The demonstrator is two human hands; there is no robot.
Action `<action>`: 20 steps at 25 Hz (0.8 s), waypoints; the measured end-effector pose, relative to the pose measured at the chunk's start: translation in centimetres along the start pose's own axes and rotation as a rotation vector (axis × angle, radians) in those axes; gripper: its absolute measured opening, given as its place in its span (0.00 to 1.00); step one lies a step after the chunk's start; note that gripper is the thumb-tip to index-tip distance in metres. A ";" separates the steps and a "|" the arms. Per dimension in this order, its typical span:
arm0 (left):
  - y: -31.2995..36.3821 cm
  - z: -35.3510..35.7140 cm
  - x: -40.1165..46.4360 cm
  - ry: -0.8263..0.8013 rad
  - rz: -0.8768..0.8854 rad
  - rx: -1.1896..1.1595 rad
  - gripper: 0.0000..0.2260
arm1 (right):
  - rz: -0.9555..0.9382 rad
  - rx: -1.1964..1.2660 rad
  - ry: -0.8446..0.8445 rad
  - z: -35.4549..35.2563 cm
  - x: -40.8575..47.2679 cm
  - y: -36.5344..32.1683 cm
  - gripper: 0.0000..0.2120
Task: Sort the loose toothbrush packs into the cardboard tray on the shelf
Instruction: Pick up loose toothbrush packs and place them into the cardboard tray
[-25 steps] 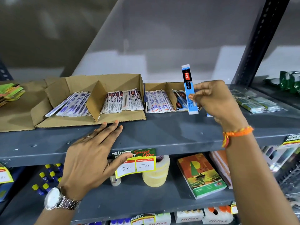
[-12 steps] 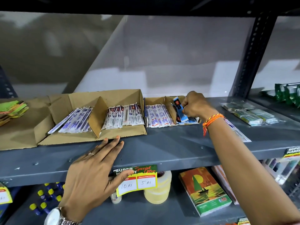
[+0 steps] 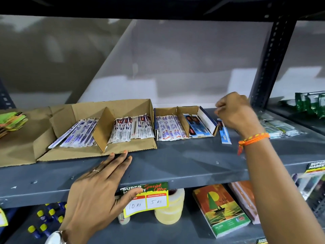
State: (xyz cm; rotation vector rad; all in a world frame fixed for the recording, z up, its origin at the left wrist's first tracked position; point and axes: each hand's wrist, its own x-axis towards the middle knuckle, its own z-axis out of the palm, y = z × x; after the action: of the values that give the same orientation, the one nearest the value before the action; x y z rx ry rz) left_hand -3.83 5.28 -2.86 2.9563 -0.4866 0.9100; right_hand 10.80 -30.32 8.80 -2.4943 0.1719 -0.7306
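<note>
Two cardboard trays stand on the grey shelf (image 3: 184, 161). The big tray (image 3: 123, 107) has white and purple toothbrush packs (image 3: 77, 132) left of its divider and red-white packs (image 3: 130, 129) to the right. The small tray (image 3: 187, 110) holds white packs (image 3: 168, 129) and blue packs (image 3: 198, 127). One loose blue pack (image 3: 225, 134) lies flat on the shelf just right of it. My right hand (image 3: 235, 113) hovers curled over that pack's far end, with nothing visible in the fingers. My left hand (image 3: 98, 187) rests flat on the shelf's front edge, fingertips at the big tray.
Green and orange packets (image 3: 12, 120) are stacked at far left. Clear-wrapped packs (image 3: 276, 126) lie right of my wrist, green packets (image 3: 311, 104) beyond the dark upright post (image 3: 270, 67). Below hang a price tag (image 3: 146, 198), tape rolls (image 3: 170, 208) and a book (image 3: 219, 210).
My right hand put the blue pack into the small tray's right compartment, then drew back to the right, over the loose pack. The left hand stayed put.
</note>
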 end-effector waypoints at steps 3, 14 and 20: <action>0.0 0.0 0.0 0.006 -0.003 0.001 0.36 | 0.078 -0.038 0.115 -3.0 -2.0 4.3 0.08; 0.1 0.0 0.0 -0.012 -0.012 0.009 0.36 | 0.231 -0.235 0.004 -2.0 -4.2 8.5 0.08; 0.2 -0.2 0.0 -0.008 -0.007 0.005 0.36 | 0.287 -0.140 -0.036 -2.0 -4.2 7.9 0.07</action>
State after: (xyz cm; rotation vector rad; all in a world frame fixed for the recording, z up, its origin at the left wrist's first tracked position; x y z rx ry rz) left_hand -3.99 5.10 -2.71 2.9656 -0.4752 0.9005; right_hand 6.41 -36.86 4.09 -2.5373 0.5730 -0.5698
